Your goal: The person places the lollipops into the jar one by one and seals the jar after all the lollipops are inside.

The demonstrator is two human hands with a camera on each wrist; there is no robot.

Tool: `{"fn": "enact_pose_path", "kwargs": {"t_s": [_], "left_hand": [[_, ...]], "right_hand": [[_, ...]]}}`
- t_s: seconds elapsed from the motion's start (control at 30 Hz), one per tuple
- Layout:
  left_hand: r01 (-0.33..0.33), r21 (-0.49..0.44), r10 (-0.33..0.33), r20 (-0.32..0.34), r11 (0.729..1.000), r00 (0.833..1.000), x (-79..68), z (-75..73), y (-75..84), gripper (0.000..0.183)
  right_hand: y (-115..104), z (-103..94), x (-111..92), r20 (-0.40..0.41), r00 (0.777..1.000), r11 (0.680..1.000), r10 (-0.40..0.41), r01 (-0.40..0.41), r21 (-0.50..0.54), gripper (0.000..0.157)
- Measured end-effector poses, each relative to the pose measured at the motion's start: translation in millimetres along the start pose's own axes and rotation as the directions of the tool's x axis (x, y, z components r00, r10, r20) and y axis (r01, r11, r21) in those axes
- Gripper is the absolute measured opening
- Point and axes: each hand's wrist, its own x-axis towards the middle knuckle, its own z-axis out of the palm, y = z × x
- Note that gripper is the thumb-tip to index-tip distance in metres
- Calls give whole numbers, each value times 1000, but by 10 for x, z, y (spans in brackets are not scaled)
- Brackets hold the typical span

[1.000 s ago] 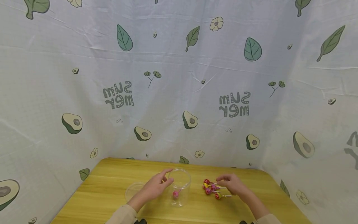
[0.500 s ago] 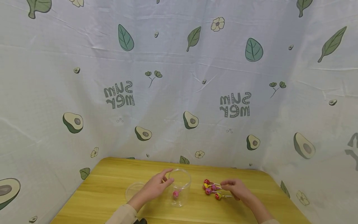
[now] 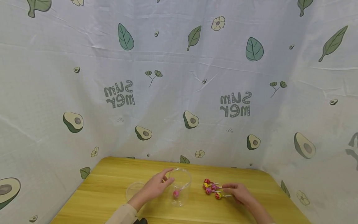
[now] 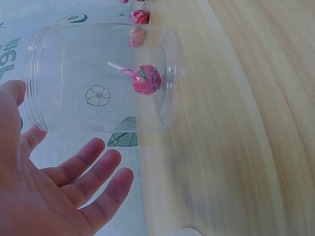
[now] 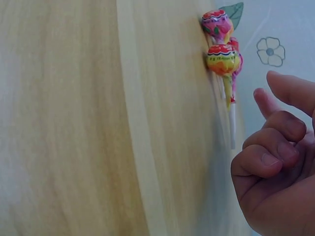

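Note:
A clear plastic jar [image 3: 179, 199] stands upright and uncovered, with a pink-wrapped lollipop [image 4: 146, 79] leaning inside at its bottom. My left hand [image 3: 155, 186] is at the left of the jar; its thumb and index finger touch the rim while the other fingers stretch out free. Several lollipops [image 3: 208, 191] in red, yellow and purple wrappers lie in a cluster to the right, sticks pointing right. My right hand [image 3: 237, 191] is beside the stick ends, thumb and index finger extended and apart, the other fingers curled, nothing visible in its grasp. A yellow-and-red lollipop [image 5: 224, 60] lies nearest the right wrist camera.
A clear round lid [image 3: 131, 190] lies flat on the wood-grain table [image 3: 117, 174], left of the jar and partly behind the left forearm. A white cloth [image 3: 167, 102] printed with avocados and leaves hangs behind the table and along both sides.
My right hand has drawn back to the right and a little nearer, away from the lollipop heads toward the stick ends. The left hand, jar and lollipops hold their places.

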Motion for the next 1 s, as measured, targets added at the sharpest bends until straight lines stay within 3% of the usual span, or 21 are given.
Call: {"fn": "enact_pose_path", "kwargs": {"t_s": [0.17,0.4,0.53,0.8,1.0], "left_hand": [[0,-3,0,1,1000,1000,4,1,-2,60],[10,-6,-10,-1,1000,1000,9,6,-7,61],[13,-7,-13,-2,1000,1000,8,7,-8,61],[13,-4,-13,-2,1000,1000,10,2,10,61],[6,-6,-6,-6,1000,1000,10,1,-3,62]], "right_hand": [[60,10,7,-48,999,1000,13,-13,-5,41],[166,-19,2,-24,999,998,47,-46,50,41],[194,-17,10,-78,994,996,78,-75,38,36],[276,-58,-15,-101,993,998,66,-65,19,34],[285,-76,-40,-129,983,992,128,-125,27,31]]}}
